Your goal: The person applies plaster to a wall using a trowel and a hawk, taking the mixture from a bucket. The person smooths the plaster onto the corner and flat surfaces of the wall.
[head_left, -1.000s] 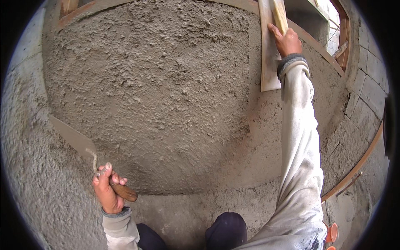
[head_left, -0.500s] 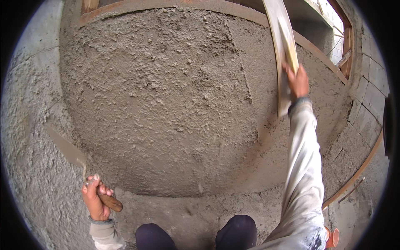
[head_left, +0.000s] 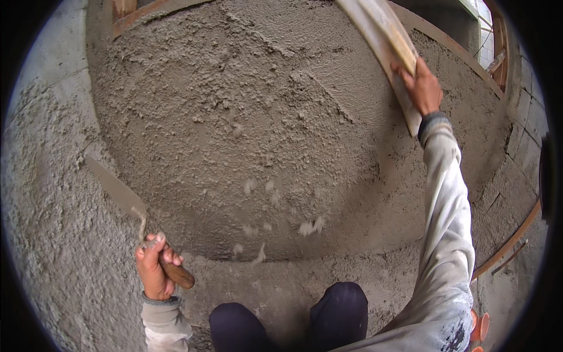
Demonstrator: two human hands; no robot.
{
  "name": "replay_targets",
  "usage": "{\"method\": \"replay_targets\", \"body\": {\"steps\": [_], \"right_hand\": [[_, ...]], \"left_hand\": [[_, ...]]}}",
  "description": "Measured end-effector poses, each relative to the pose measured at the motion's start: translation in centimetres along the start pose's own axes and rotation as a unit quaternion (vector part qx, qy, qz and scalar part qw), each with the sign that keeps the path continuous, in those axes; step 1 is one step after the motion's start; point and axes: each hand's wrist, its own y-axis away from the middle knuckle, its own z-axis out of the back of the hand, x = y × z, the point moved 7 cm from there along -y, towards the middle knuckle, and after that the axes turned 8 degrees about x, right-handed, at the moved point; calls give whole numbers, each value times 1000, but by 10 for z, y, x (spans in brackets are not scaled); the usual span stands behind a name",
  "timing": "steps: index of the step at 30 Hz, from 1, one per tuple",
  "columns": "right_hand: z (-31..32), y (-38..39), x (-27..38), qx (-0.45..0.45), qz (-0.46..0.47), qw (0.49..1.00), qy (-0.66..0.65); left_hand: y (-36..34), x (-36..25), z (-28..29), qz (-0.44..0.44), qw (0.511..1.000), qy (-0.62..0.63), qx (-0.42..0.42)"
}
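My left hand [head_left: 157, 267] is closed round the wooden handle of a pointed trowel [head_left: 114, 185] at the lower left, its blade pointing up and left near the rough grey surface. At the upper right, my right hand [head_left: 423, 88] grips the pale handle of a long flat float [head_left: 369, 32], tilted across a wall of wet, coarse mortar [head_left: 234, 105]. Behind the float, a band of mortar looks flatter, with ragged ridges along it. Small blurred clumps of mortar [head_left: 311, 226] are in the air over the lower wall.
My dark-clad knees [head_left: 337, 317] are at the bottom. Wooden frame pieces [head_left: 457, 47] border the wall above, by an opening at the upper right. Blocks [head_left: 531, 117] line the right side; a curved wooden strip [head_left: 507, 240] and orange plastic objects [head_left: 480, 327] lie lower right.
The float has swung leftward at its top into a slant across the upper wall, widening the flatter band. My right hand has moved upward since half a second ago. Falling clumps have appeared below.
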Motion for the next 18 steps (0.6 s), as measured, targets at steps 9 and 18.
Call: {"method": "replay_targets", "body": {"steps": [9, 18], "right_hand": [[-51, 48, 170, 75, 121, 989, 24], [-97, 232, -192, 53, -172, 964, -195]], "left_hand": [[-12, 25, -33, 12, 1000, 25, 0], [56, 28, 90, 18, 988, -82, -130]]}}
